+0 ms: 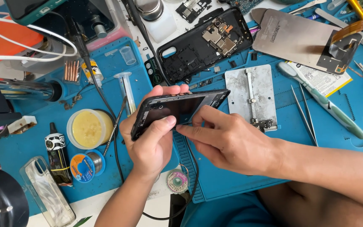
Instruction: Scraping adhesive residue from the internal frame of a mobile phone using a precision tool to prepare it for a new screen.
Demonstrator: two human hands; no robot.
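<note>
Your left hand (148, 145) grips the black phone frame (177, 110), long axis running left-right, tilted; right hand (227, 141) pinches its lower edge. Yellow paste fills the round tub (88, 128).

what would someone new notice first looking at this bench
First, the two hands at the centre: the left hand grips a black phone frame tilted above the blue work mat, while the right hand pinches at its lower edge. Behind them lies an opened phone with its circuit board showing. To the left sits a round tub of yellow flux paste; to the right, a pair of tweezers.
</note>
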